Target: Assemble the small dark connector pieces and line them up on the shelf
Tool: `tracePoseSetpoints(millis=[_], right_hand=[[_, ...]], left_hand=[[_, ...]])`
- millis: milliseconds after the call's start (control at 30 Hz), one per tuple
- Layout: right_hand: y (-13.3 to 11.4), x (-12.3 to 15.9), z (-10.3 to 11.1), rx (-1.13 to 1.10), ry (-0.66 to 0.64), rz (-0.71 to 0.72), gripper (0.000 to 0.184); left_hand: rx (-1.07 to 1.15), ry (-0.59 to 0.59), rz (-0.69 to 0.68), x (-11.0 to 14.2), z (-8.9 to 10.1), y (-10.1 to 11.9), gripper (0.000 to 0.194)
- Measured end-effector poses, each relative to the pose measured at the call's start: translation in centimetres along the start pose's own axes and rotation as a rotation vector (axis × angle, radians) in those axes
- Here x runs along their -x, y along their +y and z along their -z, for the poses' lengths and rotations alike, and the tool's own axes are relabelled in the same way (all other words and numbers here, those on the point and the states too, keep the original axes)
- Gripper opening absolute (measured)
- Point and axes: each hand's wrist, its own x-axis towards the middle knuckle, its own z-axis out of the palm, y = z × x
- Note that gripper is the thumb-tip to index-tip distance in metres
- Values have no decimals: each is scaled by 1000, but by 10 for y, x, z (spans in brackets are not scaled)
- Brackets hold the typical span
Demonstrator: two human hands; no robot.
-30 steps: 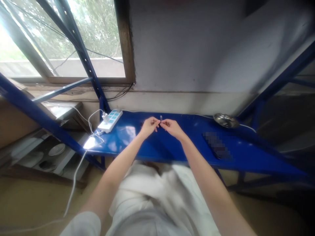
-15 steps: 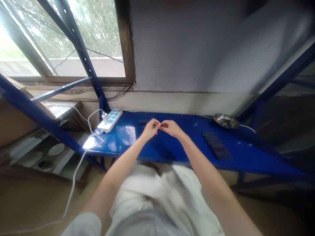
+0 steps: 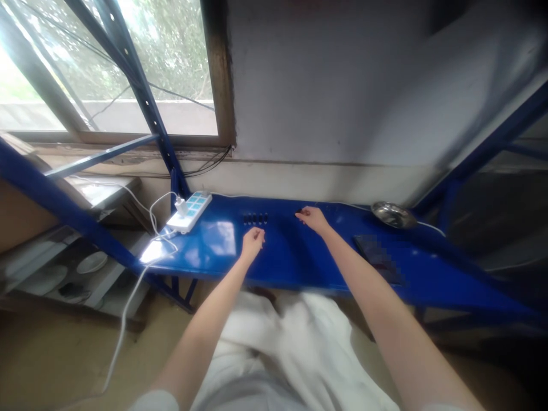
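Several small dark pieces [image 3: 255, 218] stand in a short row on the blue table [image 3: 282, 262]. They are too small to name by kind. Just in front of that row is my left hand [image 3: 252, 245], its fingers drawn together; what they hold, if anything, is hidden. To the right of the row, my right hand [image 3: 311, 219] pinches a small dark piece [image 3: 298, 211] between thumb and fingers, close over the tabletop.
A white power strip [image 3: 190, 212] with a plug and white cables lies at the table's left end. Toward the right are a shiny metal bowl [image 3: 393, 214] and a dark flat object [image 3: 377, 257], blurred out. Blue metal posts [image 3: 141, 85] rise at the left, before a window.
My hands, which were together, have moved apart. The left has come nearer to me, uncovering the row of dark pieces; the right has shifted right with a small dark piece.
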Motion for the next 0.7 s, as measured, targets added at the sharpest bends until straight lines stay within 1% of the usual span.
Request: tracePoseSetpoints(millis=[100,167,300,433,700], right_hand=[[24,-18,-3,111,29,-17,17],[38,-28,-7,151,78,-49,14],[56,-40,-16,218,148,-105,11],[65,-45,-24,260,174,-94,12],[70,-49,-29,375,167,-66,13]], left_hand=[[3,16,27,3,2,1,23],[7,21,41,2,4,-1,24],[21,26,51,-2,2,-8,22],[24,34,55,-4,-1,-12,22],[6,26,59,-3,0,-8,22]])
